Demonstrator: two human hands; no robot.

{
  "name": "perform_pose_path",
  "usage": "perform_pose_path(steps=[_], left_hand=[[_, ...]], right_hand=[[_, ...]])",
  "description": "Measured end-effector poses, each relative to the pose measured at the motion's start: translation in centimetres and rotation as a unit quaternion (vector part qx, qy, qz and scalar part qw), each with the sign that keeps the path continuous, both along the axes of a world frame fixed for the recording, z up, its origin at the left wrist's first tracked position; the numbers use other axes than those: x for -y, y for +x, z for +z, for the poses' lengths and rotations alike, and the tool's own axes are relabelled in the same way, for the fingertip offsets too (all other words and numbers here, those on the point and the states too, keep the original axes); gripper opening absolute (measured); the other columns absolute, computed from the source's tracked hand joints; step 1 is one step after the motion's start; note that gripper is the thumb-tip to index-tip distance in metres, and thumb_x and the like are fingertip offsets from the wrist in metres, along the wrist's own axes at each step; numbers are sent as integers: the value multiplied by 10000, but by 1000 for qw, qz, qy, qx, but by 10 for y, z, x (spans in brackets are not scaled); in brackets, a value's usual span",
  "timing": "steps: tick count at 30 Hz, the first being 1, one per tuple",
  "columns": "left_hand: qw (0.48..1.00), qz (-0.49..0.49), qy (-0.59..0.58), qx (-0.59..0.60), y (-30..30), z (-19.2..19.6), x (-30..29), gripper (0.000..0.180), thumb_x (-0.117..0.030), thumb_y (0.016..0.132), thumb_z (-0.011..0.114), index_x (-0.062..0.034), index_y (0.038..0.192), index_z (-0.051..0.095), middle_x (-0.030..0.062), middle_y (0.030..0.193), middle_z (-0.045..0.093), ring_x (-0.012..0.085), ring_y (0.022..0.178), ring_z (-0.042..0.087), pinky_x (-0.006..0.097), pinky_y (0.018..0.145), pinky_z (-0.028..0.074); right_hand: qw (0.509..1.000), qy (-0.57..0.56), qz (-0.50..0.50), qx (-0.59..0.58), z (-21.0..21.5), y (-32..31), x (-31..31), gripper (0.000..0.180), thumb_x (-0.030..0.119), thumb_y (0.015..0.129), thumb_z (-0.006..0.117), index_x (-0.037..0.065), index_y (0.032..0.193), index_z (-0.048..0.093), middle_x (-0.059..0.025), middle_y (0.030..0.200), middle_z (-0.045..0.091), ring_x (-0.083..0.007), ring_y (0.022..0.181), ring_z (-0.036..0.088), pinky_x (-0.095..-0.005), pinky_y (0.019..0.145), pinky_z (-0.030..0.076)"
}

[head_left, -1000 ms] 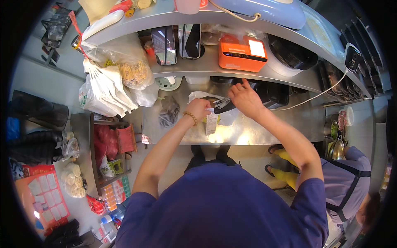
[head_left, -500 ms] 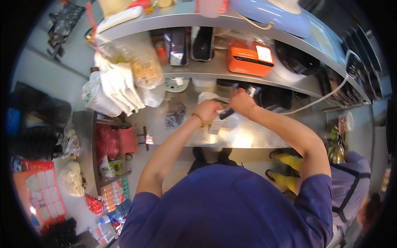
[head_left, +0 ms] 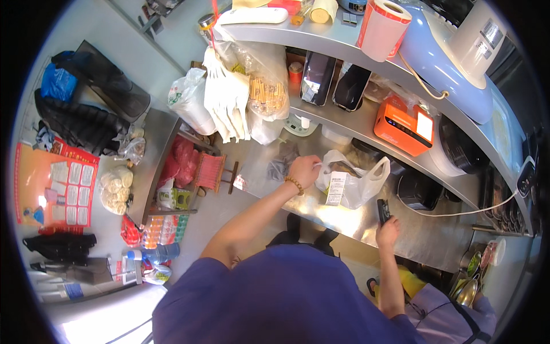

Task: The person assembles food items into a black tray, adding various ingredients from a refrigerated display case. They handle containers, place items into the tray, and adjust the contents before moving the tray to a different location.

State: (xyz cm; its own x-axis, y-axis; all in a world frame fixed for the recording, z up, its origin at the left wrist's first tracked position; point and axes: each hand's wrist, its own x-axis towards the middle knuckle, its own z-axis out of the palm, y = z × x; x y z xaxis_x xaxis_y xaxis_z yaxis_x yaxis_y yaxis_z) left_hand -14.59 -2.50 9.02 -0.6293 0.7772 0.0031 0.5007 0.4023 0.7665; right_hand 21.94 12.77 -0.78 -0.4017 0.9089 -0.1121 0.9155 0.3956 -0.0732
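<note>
On the metal counter stands a white plastic bag (head_left: 366, 186) with looped handles. A printed paper slip (head_left: 336, 188) hangs on its front. My left hand (head_left: 305, 171), with a beaded bracelet at the wrist, pinches the bag's left edge; what lies in the bag is mostly hidden. My right hand (head_left: 388, 230) is out past the counter's front edge, to the right of the bag, closed around a black stapler (head_left: 382, 211). Left of the bag lies a crumpled grey cloth (head_left: 282, 163).
Above the counter a shelf holds an orange box-shaped device (head_left: 404, 126) and two phones (head_left: 351, 86). White gloves (head_left: 224, 97) hang at the left. A black container (head_left: 418, 189) sits right of the bag, a cable running past it. Another person (head_left: 441, 304) is close on my right.
My right hand has drawn back from the bag toward me and to the right, carrying the stapler. My left hand stays at the bag. The whole view has turned.
</note>
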Motion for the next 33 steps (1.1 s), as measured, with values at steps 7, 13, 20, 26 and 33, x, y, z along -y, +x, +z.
perform_pose_path(steps=[7,13,20,26,33], left_hand=[[873,-45,105,475,12,21,13,170,-156,892,605,-16,883,701,47,808,692,169,813,644,308,834,481],[858,-136,127,478,36,39,5,172,-120,872,604,10,969,659,68,864,669,142,837,627,296,816,473],[853,-118,157,483,29,28,12,237,-126,872,621,11,1059,571,65,840,666,154,833,627,292,838,459],[793,-42,172,583,25,36,34,232,-118,876,613,7,1067,567,83,838,672,153,811,634,312,805,472],[760,-59,234,603,43,13,7,198,-78,834,615,2,1016,611,99,823,655,171,780,640,310,730,487]], right_hand=[[965,101,39,-238,-14,-34,1,401,187,811,754,-4,1115,574,-213,1124,558,-371,1055,555,-465,895,456],[791,34,375,-483,242,-234,50,243,-4,796,713,28,1033,672,-147,968,627,-323,884,624,-388,795,513],[715,109,604,-333,229,-461,36,347,36,748,653,92,1090,667,-106,1100,608,-311,1045,586,-415,872,492],[654,167,627,-389,238,-453,64,257,22,751,672,74,1001,691,-76,1084,625,-282,1022,602,-379,861,508],[641,187,625,-404,230,-456,53,340,-11,767,648,42,1102,653,-118,1130,659,-309,1002,637,-386,851,534]])
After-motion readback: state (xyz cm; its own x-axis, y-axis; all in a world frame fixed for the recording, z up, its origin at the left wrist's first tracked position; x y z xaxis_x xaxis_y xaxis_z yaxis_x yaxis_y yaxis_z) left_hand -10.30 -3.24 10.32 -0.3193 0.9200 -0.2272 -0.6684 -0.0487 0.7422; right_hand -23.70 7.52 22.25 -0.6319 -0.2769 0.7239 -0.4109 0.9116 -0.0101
